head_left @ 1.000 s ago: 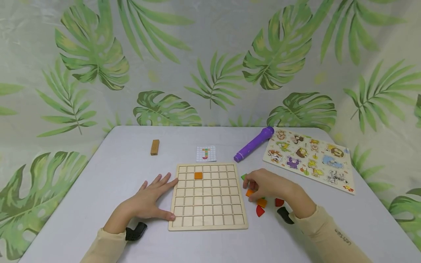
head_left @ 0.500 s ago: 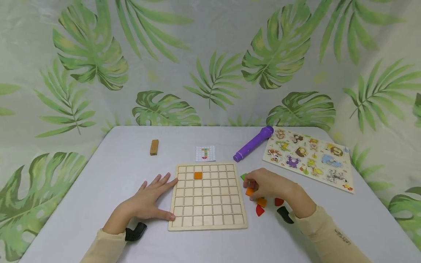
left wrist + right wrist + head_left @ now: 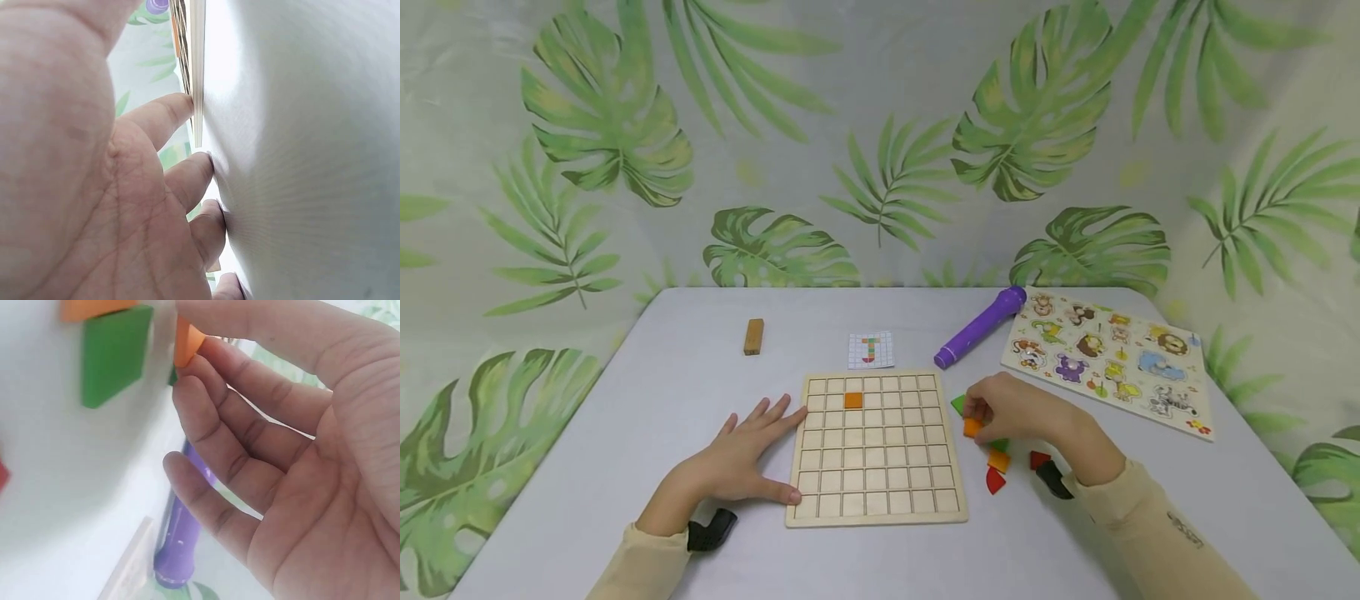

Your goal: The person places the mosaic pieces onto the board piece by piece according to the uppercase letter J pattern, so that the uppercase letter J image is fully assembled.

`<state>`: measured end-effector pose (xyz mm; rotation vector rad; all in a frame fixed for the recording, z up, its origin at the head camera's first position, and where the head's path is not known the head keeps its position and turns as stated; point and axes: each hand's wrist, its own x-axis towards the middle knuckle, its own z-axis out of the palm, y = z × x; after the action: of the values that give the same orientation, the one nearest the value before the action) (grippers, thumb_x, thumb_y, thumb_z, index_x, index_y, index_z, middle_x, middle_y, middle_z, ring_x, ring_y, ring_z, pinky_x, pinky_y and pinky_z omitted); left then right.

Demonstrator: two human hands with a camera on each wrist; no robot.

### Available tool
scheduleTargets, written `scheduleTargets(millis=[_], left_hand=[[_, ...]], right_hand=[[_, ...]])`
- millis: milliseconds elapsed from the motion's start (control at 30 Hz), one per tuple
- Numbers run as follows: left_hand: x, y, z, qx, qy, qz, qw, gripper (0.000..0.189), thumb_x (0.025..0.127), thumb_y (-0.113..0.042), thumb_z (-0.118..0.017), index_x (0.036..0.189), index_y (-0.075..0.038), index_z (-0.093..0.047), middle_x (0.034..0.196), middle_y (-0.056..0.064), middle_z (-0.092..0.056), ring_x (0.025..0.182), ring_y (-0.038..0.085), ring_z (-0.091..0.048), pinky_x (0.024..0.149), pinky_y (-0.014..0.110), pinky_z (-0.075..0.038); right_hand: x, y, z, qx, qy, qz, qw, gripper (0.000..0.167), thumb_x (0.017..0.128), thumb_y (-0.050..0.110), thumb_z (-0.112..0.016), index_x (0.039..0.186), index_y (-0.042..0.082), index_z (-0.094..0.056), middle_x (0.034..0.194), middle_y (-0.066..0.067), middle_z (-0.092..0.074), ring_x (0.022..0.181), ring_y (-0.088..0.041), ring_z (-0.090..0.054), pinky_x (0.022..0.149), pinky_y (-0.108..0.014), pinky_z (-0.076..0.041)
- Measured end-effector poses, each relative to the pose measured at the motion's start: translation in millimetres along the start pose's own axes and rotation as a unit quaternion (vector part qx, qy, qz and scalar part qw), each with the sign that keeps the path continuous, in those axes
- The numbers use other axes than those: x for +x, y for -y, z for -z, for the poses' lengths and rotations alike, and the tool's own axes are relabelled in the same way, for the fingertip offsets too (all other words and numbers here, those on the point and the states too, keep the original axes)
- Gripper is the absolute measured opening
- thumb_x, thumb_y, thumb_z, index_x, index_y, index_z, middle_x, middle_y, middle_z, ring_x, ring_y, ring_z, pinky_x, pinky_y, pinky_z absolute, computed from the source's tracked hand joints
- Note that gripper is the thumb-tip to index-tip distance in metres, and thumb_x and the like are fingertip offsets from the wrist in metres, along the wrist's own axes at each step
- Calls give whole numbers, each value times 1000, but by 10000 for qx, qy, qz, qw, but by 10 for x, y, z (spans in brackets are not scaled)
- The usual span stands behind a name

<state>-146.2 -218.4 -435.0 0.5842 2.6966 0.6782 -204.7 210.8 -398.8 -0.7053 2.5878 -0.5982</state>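
Note:
A wooden grid board (image 3: 880, 481) lies on the table with an orange square (image 3: 853, 401) in one of its upper cells. My left hand (image 3: 737, 460) rests at its left side, fingers spread, thumb and index finger touching the rim. To the right of the board, my right hand (image 3: 1018, 408) pinches an orange block (image 3: 187, 342) between thumb and fingertips. Around that hand lie a green piece (image 3: 958, 404), another green piece (image 3: 115, 356) partly hidden in the head view, an orange piece (image 3: 999, 461) and two red pieces, one a quarter circle (image 3: 996, 480).
Behind the board lies a small card (image 3: 871, 350) with a coloured pattern on a grid. A purple microphone (image 3: 980, 327) and an animal puzzle board (image 3: 1108, 362) are at the back right. A small wooden block (image 3: 754, 337) stands at the back left.
My right hand has lifted slightly and shifted right, its fingers now gripping the orange block and uncovering more of the green piece below. The left hand stays on the board's edge.

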Motion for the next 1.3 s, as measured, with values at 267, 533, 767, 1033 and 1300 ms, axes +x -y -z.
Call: scheduleTargets(millis=[267,533,767,1033,1300], left_hand=[[-5,7,-2,-2,-29,-11,10000,121,73,-67,-90,171,-24,-32,181,15,-16,167,49,-7,125,82,-2],[-14,-10,-1,-51,-8,-9,10000,121,73,-66,-91,171,-23,-32,181,16,-16,167,50,-7,124,82,-2],[-10,-18,2,52,-59,4,10000,122,72,-68,-90,170,-24,-33,181,15,-17,167,50,-10,124,83,-4],[-4,-3,1,54,-45,-22,10000,122,73,-68,-90,171,-24,-32,181,15,-16,167,49,-9,124,83,-3],[-4,0,-1,87,-53,-1,9999,122,72,-69,-90,171,-26,-32,181,14,-17,167,49,-10,125,83,-4]], right_hand=[[153,102,108,-326,-168,265,9990,18,86,8,-84,102,11,-74,91,2,-69,84,-12,-58,79,-28,-52],[412,211,100,-241,-208,583,9978,20,87,9,-84,106,8,-76,94,1,-71,88,-14,-62,81,-27,-54],[646,314,82,-191,-265,740,9967,22,91,11,-84,112,5,-78,100,-2,-74,91,-14,-65,85,-29,-57],[819,388,11,-408,-271,985,9939,22,90,10,-84,111,4,-80,100,-1,-76,89,-9,-64,84,-25,-57],[916,473,-38,-455,-168,1158,9921,22,89,7,-83,111,4,-81,97,-2,-75,87,-10,-62,83,-24,-55]])
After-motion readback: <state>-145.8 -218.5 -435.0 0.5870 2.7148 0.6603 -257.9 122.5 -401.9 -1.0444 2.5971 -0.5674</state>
